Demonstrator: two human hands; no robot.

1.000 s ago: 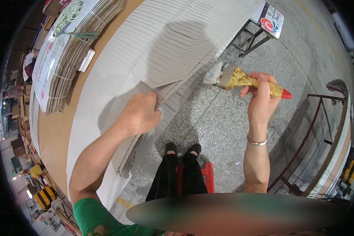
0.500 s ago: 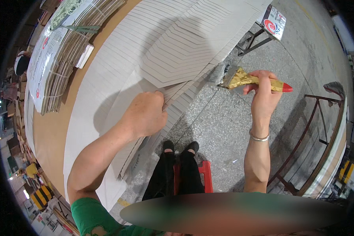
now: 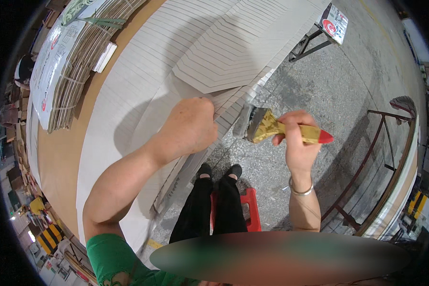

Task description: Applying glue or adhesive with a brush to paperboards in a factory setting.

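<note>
My right hand grips a wide flat paintbrush by its yellow, red-tipped handle. The brush's pale, wet-looking bristles point left, beside the stepped edge of a fanned stack of grey-white cardboard sheets. It is unclear whether they touch that edge. My left hand is closed in a fist over the same edge, left of the brush. Its fingers curl under, so whatever they hold is hidden. The overlapping sheets show as many narrow parallel strips, with a pointed pile on top.
A strapped bundle of cardboard stands at the far left on the brown tabletop. Below me is a red plastic stool. A small metal-legged stand is at the back right, and a rusty metal frame stands right.
The brush in my right hand has moved down and left, nearer my left hand. My left fist has shifted slightly right and up along the sheets' edge.
</note>
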